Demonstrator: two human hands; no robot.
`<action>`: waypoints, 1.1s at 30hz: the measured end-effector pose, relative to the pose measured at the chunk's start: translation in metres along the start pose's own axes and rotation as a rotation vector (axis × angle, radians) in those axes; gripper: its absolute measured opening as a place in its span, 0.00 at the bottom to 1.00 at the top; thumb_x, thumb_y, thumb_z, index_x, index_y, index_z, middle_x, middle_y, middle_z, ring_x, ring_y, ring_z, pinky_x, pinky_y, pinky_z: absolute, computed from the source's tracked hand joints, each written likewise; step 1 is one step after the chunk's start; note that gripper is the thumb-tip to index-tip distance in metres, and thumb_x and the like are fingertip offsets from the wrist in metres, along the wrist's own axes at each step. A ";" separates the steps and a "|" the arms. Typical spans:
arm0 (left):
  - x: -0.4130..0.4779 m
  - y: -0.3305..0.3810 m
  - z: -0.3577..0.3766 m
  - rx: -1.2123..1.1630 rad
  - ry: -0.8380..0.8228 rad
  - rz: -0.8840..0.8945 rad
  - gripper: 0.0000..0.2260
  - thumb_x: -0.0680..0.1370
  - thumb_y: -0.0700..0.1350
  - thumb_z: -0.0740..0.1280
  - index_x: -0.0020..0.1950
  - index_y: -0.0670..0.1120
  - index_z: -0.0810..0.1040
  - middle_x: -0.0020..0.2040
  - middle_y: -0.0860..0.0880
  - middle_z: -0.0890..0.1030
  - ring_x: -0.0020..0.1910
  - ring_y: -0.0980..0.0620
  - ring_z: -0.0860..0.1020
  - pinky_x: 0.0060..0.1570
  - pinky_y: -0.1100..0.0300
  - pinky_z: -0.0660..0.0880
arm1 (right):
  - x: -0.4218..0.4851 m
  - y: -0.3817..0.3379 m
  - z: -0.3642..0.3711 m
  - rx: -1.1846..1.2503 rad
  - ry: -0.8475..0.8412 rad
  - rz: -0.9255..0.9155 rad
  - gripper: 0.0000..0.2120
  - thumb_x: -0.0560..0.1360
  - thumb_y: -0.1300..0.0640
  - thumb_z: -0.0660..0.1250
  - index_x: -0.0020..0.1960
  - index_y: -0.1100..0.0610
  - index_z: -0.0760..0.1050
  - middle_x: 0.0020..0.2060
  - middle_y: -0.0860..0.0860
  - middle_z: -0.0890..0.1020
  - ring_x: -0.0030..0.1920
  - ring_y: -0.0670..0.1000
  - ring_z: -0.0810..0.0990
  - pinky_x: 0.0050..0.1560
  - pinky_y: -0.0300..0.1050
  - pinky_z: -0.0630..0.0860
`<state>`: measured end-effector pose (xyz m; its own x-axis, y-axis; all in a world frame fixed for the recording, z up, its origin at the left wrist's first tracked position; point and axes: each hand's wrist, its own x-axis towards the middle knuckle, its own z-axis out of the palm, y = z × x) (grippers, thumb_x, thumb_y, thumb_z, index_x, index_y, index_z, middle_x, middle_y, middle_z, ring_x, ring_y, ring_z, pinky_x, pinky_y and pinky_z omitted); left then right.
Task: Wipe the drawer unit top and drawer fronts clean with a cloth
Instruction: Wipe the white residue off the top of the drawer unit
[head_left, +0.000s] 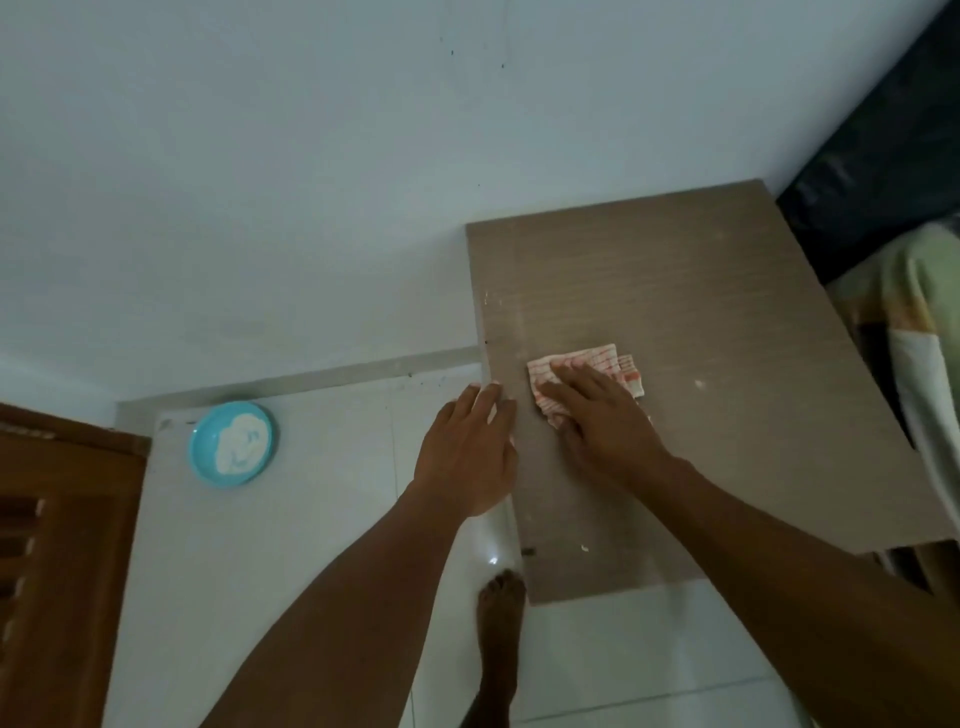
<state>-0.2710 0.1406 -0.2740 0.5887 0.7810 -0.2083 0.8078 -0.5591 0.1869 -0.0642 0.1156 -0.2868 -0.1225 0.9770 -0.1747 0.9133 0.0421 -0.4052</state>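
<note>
Cloth (597, 364), folded, white with red stripes, lies flat on the drawer unit top (727, 312) near its left edge, about midway along it, with its long axis running roughly across the top. The right hand (602, 421) presses it with straight fingers; the cloth shows past the fingertips and to their right. The left hand (467, 452), fingers straight, touches the left edge.

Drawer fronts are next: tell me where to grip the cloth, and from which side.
Best pinch the cloth at its right edge, from the right. It lies flat on the drawer unit top, the right hand pressing its left part; the stacked folds at right stick out free.
</note>
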 end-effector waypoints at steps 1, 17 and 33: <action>-0.016 0.008 0.005 0.009 -0.008 -0.009 0.24 0.81 0.50 0.55 0.76 0.45 0.65 0.78 0.43 0.63 0.77 0.41 0.60 0.73 0.49 0.61 | -0.022 -0.004 0.006 0.007 0.002 -0.006 0.22 0.81 0.54 0.62 0.75 0.52 0.68 0.78 0.52 0.65 0.79 0.56 0.60 0.79 0.52 0.56; -0.145 0.083 0.029 -0.059 -0.063 -0.058 0.22 0.83 0.51 0.54 0.76 0.47 0.65 0.78 0.47 0.64 0.78 0.45 0.60 0.74 0.50 0.61 | -0.205 -0.044 0.016 -0.026 -0.179 -0.100 0.13 0.76 0.61 0.62 0.57 0.52 0.78 0.52 0.48 0.77 0.54 0.51 0.75 0.49 0.44 0.74; 0.041 -0.037 -0.018 -0.192 0.011 -0.059 0.23 0.81 0.51 0.57 0.76 0.49 0.62 0.78 0.48 0.64 0.77 0.45 0.61 0.73 0.49 0.64 | 0.162 -0.044 -0.102 -0.057 0.140 0.016 0.14 0.78 0.61 0.63 0.62 0.58 0.76 0.55 0.57 0.78 0.54 0.57 0.77 0.53 0.54 0.77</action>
<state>-0.2774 0.1981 -0.2717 0.5397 0.8142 -0.2140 0.8195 -0.4499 0.3550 -0.0843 0.2936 -0.2056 -0.0563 0.9970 -0.0524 0.9357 0.0343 -0.3512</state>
